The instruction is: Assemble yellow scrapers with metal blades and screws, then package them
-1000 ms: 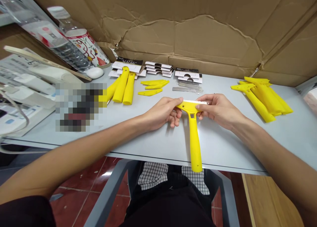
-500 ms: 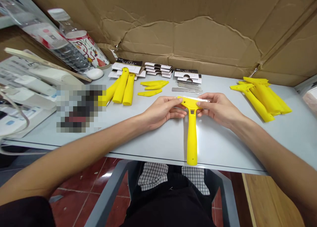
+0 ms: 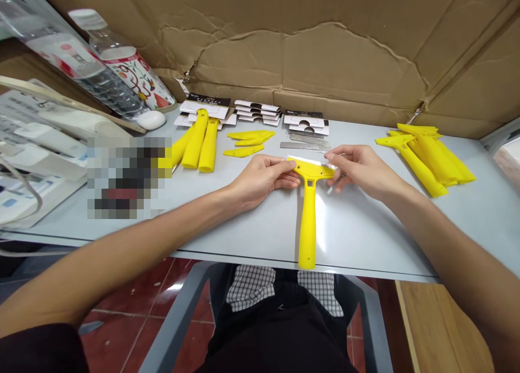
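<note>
- Two bare hands meet at centre frame over a yellow T-shaped scraper (image 3: 307, 216) lying flat on the grey desk (image 3: 365, 237), handle pointing toward the viewer.
- Left hand (image 3: 260, 179): grip pinched on the scraper head's left end.
- Right hand (image 3: 359, 169): fingers loosely spread, fingertips touching the head's right end where a thin metal blade (image 3: 311, 161) sits.
- Step, judged: seating the blade in the head; next calls for pressing it evenly.
- Upper right: finished yellow scrapers (image 3: 426, 153); spare blades (image 3: 304, 143) above centre.

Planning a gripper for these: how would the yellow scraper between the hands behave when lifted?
The yellow scraper looks like moulded plastic, so probably stiff and light. Its flat T-shape lies flush on the table, so it is unlikely to roll. Its smooth surface may slip.
</note>
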Motion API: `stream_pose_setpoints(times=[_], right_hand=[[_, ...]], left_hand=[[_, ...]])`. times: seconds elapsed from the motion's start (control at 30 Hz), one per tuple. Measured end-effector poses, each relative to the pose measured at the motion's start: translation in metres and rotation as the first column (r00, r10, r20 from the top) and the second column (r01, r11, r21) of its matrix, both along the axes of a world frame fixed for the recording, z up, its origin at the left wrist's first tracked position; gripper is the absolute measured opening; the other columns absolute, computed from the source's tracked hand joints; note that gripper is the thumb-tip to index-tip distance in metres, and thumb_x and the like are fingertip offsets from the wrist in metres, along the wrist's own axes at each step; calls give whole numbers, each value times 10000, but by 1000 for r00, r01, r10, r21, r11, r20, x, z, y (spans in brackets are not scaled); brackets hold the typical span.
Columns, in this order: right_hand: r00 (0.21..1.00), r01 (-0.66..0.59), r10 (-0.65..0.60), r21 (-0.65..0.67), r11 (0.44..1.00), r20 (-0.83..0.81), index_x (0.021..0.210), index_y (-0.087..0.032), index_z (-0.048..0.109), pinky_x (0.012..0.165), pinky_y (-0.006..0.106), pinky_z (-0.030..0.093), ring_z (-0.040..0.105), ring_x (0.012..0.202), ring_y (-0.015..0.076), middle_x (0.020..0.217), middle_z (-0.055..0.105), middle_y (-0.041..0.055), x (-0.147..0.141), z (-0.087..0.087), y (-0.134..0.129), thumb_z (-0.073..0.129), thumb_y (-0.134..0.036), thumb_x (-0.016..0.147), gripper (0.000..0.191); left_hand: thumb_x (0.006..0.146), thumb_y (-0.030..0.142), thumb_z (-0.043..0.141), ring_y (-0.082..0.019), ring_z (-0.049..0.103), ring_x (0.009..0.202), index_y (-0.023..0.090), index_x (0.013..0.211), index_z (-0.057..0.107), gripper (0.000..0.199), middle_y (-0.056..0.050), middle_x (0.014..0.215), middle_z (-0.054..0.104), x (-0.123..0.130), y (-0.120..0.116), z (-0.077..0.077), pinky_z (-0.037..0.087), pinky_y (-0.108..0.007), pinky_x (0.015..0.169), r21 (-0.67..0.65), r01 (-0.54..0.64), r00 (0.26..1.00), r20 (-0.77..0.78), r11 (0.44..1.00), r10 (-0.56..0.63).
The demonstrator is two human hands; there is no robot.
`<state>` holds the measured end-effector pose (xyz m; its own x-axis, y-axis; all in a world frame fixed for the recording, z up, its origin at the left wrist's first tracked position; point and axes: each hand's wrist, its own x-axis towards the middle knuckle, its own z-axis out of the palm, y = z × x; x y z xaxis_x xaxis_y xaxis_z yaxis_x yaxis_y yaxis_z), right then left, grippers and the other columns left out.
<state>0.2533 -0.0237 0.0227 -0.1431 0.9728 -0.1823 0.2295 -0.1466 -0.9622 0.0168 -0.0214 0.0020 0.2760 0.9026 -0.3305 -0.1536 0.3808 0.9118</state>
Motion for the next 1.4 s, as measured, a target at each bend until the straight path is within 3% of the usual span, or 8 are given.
stream_pose_setpoints(times=[0.1,0.2,0.33,0.57,0.8,0.97,1.23,1.4], right_hand=[[958,50,-104,201,978,267,884,-212,754,517,349,547,691,584,189,955,784,119,22,11,8,811,-413,944,217],[771,-50,-241,433,900,589,861,-221,762,743,385,541,694,691,204,822,758,78,50,18,17,709,-261,966,124],[572,-254,-199,403,879,796,939,-227,828,803,405,496,659,753,220,783,752,65,74,16,27,690,-211,922,140],[469,-448,-54,290,846,881,965,-230,847,790,406,491,665,812,242,936,770,77,62,5,28,655,-258,904,203],[402,-403,73,105,909,913,928,-243,783,700,395,443,645,721,228,763,736,38,65,15,25,704,-368,901,150],[382,-374,155,-1,928,911,1101,-286,766,657,387,439,664,801,250,791,746,24,80,10,29,746,-403,868,261],[379,-310,47,79,948,924,1091,-289,787,641,380,451,650,790,242,824,743,33,82,10,32,714,-225,883,229],[356,-450,-85,251,857,931,1075,-238,831,731,402,469,650,859,268,938,730,95,62,11,22,647,-249,968,213]], left_hand=[[991,140,723,-129,751,665,73,784,823,239,-138,793,813,-1,1,0,632,-237,724,0,-4,1000,-3,1000,4],[991,139,722,-133,751,671,70,793,825,234,-149,812,817,-2,1,1,635,-249,738,-1,-11,1000,-13,1000,11],[994,141,725,-129,749,661,65,779,822,248,-146,804,815,-2,1,3,629,-238,719,-4,-25,999,-21,1000,24],[987,145,742,-129,758,675,64,796,827,224,-138,806,816,-3,3,3,633,-232,726,2,-34,999,-12,999,35],[987,150,738,-130,752,674,64,801,825,222,-138,811,816,-3,4,3,637,-244,742,1,-34,999,-27,999,34],[984,161,741,-130,748,672,66,802,823,221,-137,799,813,-4,5,3,638,-243,740,4,-27,999,-26,1000,27],[981,155,737,-128,741,679,71,801,821,216,-132,789,806,-5,6,4,640,-258,785,16,-31,999,-33,999,31],[986,149,732,-125,746,660,68,784,813,233,-130,779,806,-4,6,4,642,-241,742,13,-23,999,-23,1000,23]])
